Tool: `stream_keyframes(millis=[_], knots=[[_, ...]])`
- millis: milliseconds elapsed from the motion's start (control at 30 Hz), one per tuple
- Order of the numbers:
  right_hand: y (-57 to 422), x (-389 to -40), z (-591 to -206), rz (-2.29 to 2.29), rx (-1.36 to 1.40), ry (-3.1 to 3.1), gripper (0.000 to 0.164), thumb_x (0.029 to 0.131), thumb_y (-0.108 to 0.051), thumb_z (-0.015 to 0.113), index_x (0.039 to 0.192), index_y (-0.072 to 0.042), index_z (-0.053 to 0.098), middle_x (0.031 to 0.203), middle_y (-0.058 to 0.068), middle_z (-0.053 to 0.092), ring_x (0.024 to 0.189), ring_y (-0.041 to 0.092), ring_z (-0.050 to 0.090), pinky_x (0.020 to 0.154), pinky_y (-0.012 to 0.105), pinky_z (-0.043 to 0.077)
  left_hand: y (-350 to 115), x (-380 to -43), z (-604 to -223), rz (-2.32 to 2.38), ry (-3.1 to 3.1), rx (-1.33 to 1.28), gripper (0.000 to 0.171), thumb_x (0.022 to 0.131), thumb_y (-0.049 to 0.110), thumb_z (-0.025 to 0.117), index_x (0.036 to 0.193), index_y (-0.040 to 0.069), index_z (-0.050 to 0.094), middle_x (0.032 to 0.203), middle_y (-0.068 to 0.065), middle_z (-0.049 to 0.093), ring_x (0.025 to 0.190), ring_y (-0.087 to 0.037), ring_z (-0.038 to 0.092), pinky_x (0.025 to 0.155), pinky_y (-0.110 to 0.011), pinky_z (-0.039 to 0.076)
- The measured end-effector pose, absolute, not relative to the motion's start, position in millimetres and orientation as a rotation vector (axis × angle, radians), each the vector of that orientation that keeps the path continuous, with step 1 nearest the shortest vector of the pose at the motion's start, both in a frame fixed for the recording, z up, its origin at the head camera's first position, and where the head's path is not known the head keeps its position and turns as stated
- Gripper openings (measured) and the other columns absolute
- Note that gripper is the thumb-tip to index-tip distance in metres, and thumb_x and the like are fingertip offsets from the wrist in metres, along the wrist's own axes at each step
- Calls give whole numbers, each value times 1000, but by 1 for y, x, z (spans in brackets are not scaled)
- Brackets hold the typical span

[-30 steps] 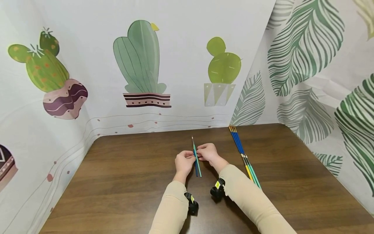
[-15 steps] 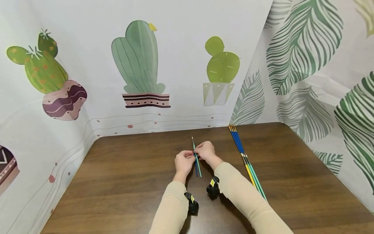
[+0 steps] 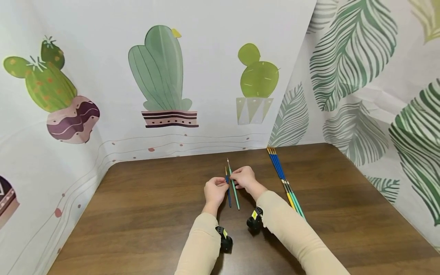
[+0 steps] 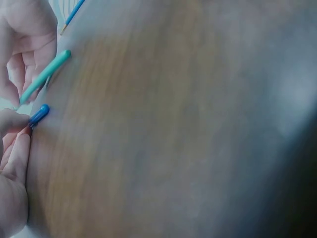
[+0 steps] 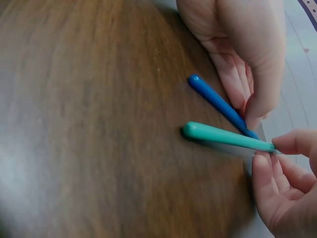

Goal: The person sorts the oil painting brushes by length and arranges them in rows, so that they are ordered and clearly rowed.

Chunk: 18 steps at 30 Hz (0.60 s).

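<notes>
My left hand (image 3: 215, 191) pinches a blue-handled paintbrush (image 3: 229, 196) near the middle of the table, its bristles pointing to the back. Beside it, my right hand (image 3: 244, 178) pinches a teal-handled paintbrush (image 3: 236, 196) between thumb and fingers. The two brushes lie nearly side by side with a narrow gap between them in the head view. In the right wrist view the rounded end of the teal paintbrush (image 5: 218, 135) points toward the camera, with the blue paintbrush (image 5: 215, 101) just past it. Fingers cover the middle of both handles.
On the right of the brown table (image 3: 154, 214) lies a row of blue paintbrushes (image 3: 276, 164), bristles at the back edge. Closer to me are a yellow paintbrush (image 3: 290, 200) and teal paintbrushes (image 3: 297, 204), partly behind my right sleeve. A cactus-printed cloth (image 3: 213, 76) hangs behind the table.
The teal paintbrush overlapped the blue one earlier; my right hand has shifted it slightly right, so the blue brush's tip now shows apart. My left hand has barely moved.
</notes>
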State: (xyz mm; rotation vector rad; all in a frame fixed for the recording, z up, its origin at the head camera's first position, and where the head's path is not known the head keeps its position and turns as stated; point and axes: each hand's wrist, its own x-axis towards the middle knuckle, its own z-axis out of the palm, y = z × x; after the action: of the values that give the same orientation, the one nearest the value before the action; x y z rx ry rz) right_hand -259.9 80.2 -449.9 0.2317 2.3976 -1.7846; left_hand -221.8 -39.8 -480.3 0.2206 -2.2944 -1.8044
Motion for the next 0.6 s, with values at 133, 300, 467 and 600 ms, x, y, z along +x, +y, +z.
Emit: stream_keyframes(millis=[133, 300, 467, 600], knots=[[86, -258, -447, -1828, 245, 2350, 23, 78, -3, 63, 99, 5, 67, 64, 2, 56, 53, 9, 55, 46, 22, 51, -39, -222, -482, -1792, -2297, 237, 18, 74, -2, 70, 92, -3, 69, 88, -17, 73, 85, -24, 72, 74, -30, 56], [93, -258, -447, -1860, 257, 2305, 26, 80, -3, 63, 104, 6, 66, 65, 1, 56, 53, 8, 53, 47, 21, 51, -39, -221, -482, -1790, -2288, 245, 18, 73, -2, 70, 91, -3, 69, 87, -17, 73, 84, -24, 72, 74, -30, 57], [99, -257, -448, -1866, 259, 2294, 28, 81, -5, 63, 107, 6, 65, 69, 1, 58, 56, 8, 54, 49, 22, 52, -39, -221, -481, -1800, -2283, 254, 17, 73, -2, 70, 90, -3, 69, 87, -17, 73, 83, -24, 72, 74, -30, 57], [102, -255, -446, -1882, 261, 2278, 29, 82, -5, 63, 109, 6, 64, 71, 0, 59, 58, 9, 55, 50, 23, 53, -39, -222, -482, -1803, -2287, 263, 16, 74, -2, 70, 90, -2, 69, 87, -16, 73, 83, -23, 72, 73, -28, 56]])
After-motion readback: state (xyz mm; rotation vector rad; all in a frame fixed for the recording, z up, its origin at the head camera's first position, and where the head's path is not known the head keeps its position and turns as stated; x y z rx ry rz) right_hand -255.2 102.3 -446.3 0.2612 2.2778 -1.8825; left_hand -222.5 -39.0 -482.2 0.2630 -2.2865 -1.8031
